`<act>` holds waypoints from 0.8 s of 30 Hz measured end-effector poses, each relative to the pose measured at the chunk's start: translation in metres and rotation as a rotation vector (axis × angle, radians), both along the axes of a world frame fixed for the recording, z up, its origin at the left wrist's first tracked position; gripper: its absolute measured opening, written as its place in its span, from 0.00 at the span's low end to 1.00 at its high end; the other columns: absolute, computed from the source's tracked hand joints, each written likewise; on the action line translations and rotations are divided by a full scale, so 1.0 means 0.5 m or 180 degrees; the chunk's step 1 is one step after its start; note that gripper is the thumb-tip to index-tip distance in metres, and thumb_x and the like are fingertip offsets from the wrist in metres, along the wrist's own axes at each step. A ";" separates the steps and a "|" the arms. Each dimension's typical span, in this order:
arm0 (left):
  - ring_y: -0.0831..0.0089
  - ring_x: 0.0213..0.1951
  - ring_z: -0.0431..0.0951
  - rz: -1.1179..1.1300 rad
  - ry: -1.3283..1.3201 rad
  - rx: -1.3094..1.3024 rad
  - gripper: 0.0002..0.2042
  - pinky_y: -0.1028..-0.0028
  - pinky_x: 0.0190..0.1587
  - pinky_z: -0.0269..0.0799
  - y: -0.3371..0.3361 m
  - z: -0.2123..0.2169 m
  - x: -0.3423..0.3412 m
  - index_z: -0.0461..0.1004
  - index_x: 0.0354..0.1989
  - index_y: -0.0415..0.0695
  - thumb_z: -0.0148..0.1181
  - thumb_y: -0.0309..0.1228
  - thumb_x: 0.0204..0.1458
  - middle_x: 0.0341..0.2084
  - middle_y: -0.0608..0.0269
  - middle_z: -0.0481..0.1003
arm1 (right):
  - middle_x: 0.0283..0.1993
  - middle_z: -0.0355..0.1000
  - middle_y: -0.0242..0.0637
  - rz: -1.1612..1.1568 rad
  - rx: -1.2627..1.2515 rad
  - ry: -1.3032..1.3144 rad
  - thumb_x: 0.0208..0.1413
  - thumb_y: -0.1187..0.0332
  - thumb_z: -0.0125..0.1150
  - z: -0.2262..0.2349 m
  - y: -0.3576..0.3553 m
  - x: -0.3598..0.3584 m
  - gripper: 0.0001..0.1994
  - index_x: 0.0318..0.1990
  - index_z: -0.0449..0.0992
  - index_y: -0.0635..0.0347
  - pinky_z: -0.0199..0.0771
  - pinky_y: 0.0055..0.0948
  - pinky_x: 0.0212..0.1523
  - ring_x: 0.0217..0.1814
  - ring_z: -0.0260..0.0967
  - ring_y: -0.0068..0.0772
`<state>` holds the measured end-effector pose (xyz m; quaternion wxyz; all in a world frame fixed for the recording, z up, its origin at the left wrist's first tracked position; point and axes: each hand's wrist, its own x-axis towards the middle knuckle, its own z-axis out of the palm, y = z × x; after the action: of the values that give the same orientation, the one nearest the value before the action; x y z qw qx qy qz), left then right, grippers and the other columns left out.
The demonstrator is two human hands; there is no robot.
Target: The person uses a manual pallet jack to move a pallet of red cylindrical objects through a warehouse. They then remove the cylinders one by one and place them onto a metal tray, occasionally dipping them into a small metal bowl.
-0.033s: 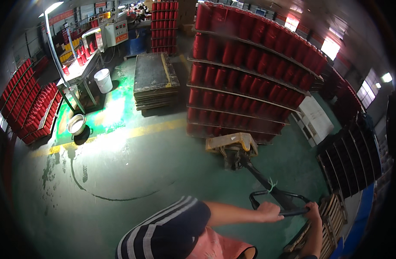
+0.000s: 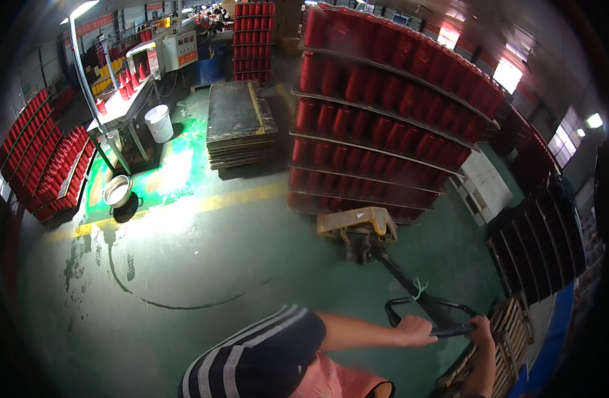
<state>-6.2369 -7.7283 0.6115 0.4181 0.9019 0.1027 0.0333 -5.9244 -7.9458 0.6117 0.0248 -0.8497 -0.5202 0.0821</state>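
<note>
My left hand (image 2: pixel 415 331) is closed around the near bar of a black loop handle (image 2: pixel 453 330). At the right end of that loop, my right hand (image 2: pixel 480 328) also grips it. The handle belongs to a pallet jack (image 2: pixel 361 224) with a worn yellow body, and its dark shaft slants down toward me. A green tie (image 2: pixel 420 288) is knotted where the shaft meets the loop. Behind the jack's body rises a tall tiered stack of red cylinders (image 2: pixel 384 119) with thin boards between the layers. The jack's forks are hidden beneath the stack.
Flat dark boards (image 2: pixel 238 109) are piled left of the stack. A metal pot (image 2: pixel 118 191) and a white bucket (image 2: pixel 159 124) stand near a lit worktable (image 2: pixel 122 106). Slatted wooden pallets (image 2: pixel 510 338) lie close on my right, beside a dark tiered stack (image 2: pixel 540 242).
The stack and the jack's handle appear shifted very slightly to the right. Both hands keep their grip on the handle.
</note>
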 end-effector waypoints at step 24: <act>0.53 0.33 0.81 -0.0765 0.0115 0.0529 0.28 0.57 0.36 0.76 -0.163 -0.002 -0.831 0.81 0.27 0.38 0.64 0.57 0.44 0.26 0.52 0.80 | 0.35 0.73 0.41 -0.1280 0.0344 -0.0466 0.22 0.73 0.68 -0.054 -0.362 -1.049 0.18 0.29 0.77 0.57 0.71 0.44 0.47 0.43 0.70 0.53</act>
<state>-6.6525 -7.8097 0.6106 0.3411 0.9397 -0.0016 -0.0249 -6.4488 -8.1269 0.5848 0.0484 -0.9375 -0.3444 -0.0144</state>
